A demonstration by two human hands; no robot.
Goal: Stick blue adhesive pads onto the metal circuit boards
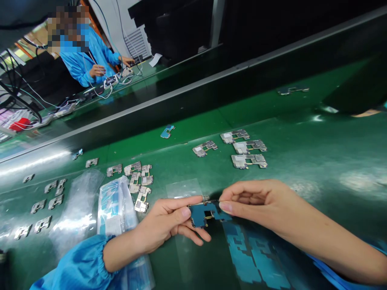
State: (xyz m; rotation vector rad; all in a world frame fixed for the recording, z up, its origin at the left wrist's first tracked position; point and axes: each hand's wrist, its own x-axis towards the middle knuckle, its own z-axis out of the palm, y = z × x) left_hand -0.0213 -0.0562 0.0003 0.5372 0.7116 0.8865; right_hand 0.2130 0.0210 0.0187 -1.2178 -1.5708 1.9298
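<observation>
Between my two hands is a circuit board (198, 215) with a blue film over its upper face. My left hand (172, 221) grips its left end, thumb on top and fingers beneath. At the board's far right corner, the thumb and forefinger of my right hand (242, 199) are pinched together on its edge. Whether they also hold a bit of film cannot be made out. Below the right hand lies a clear sheet with blue cut-out film pieces (244, 257). A transparent plastic sheet (184, 187) lies partly under my left hand.
Several bare circuit boards (249, 161) lie at the right, with more (142, 199) left of centre. Plastic bags with blue sheets (113, 201) rest beside my left forearm. One blue-covered board (167, 131) lies further back. Beyond the metal rail (130, 112), a person in blue (87, 60) handles cables.
</observation>
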